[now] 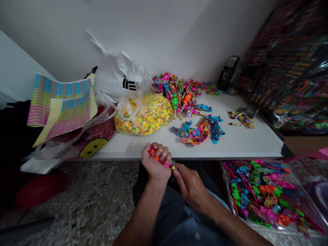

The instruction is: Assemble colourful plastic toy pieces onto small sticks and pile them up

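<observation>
Over dark clothing [174, 222], with the left hand [156, 165] curled tight round pink-and-orange pieces [154, 155] and the right hand [191, 182] apparently pinching a yellow-banded stick [173, 167] just beside, hold the stick straight and press gently, without bending.

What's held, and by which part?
Left hand: pink and orange pieces, fist closed around them, exact part hidden. Right hand: at the end of a small yellow patterned piece; pinch or touch unclear.
</observation>
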Available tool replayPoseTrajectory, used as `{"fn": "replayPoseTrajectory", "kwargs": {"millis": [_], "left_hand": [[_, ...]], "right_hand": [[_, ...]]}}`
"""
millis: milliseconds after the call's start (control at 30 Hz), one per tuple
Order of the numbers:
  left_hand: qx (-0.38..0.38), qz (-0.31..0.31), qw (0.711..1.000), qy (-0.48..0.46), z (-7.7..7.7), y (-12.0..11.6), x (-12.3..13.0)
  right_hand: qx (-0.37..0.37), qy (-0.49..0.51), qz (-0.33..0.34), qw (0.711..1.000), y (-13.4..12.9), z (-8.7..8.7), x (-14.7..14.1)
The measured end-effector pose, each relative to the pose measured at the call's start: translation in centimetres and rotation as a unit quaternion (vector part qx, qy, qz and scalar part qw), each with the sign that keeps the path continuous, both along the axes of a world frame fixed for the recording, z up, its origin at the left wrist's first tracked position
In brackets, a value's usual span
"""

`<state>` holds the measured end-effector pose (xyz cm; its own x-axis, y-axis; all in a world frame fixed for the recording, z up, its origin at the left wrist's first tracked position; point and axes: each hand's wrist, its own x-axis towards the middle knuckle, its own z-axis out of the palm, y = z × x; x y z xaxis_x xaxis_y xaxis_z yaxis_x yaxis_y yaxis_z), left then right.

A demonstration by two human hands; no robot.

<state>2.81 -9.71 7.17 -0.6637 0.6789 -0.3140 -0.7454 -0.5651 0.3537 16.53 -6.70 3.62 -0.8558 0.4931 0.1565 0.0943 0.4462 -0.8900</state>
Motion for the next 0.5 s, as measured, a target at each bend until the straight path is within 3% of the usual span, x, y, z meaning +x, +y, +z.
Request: {"fn": "replayPoseTrajectory", "kwargs": {"millis": [333, 500], "left_hand": [[-0.014, 0.004, 1.000, -0.001, -1.0, -0.2, -0.2], [0.026, -0.014, 0.999, 0.012, -0.9, -0.8, -1.4]], "right_hand": [[-0.081, -0.012, 0.020, 0.996, -0.1, -0.6, -0.3], [-0.004, -0.026, 0.024, 0.999, 0.1, -0.6, -1.1]]}}
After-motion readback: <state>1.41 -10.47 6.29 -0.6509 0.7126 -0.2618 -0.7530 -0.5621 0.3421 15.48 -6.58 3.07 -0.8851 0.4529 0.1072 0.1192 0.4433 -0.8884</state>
